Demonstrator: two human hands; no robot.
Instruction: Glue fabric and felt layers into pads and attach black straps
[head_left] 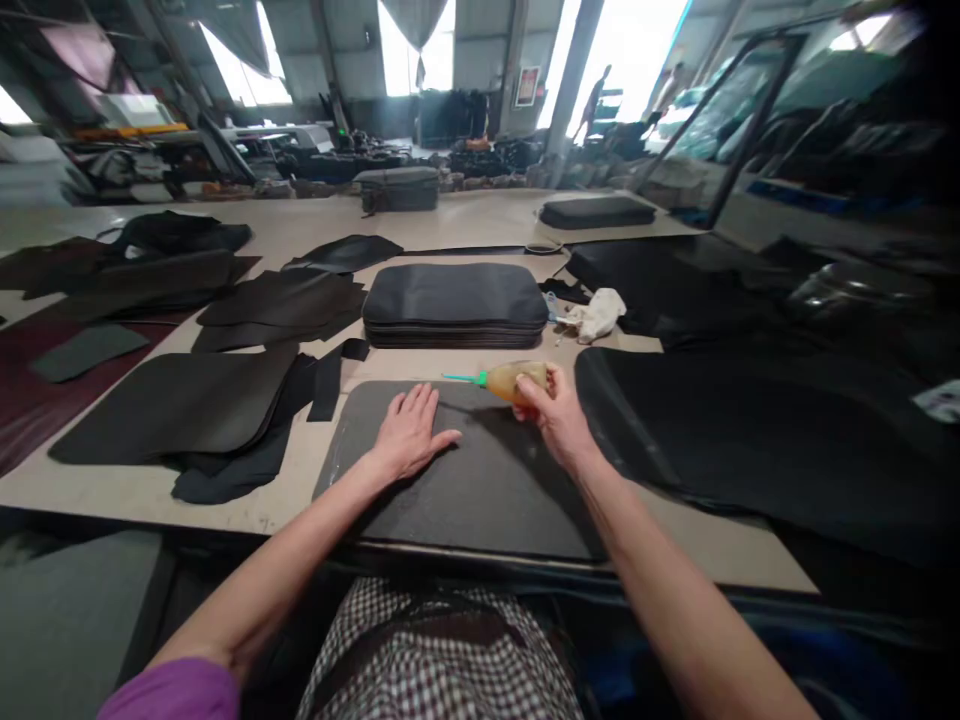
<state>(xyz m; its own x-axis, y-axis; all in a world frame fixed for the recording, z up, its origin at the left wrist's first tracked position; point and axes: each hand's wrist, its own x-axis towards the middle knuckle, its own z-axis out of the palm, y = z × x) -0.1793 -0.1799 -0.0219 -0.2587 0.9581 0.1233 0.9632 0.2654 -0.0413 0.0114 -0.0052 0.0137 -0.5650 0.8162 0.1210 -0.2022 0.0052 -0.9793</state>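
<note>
A dark grey panel with rounded corners (480,490) lies flat at the table's front edge. My left hand (409,430) rests on its upper left part, palm down, fingers stretched out and thumb apart. In my right hand (551,405) is a squeeze bottle (510,381) of amber liquid, its green cap and thin nozzle pointing left above the panel's far edge. The fingers wrap round the bottle's body. Just beyond the panel sits a neat stack of dark panels (455,300).
Dark sheets (180,405) lie to the left, and large black material (720,430) covers the right side. A crumpled white cloth (600,313) is beside the stack. Farther back are a dark case (397,190) and another dark stack (597,212). A person (592,105) stands in the distance.
</note>
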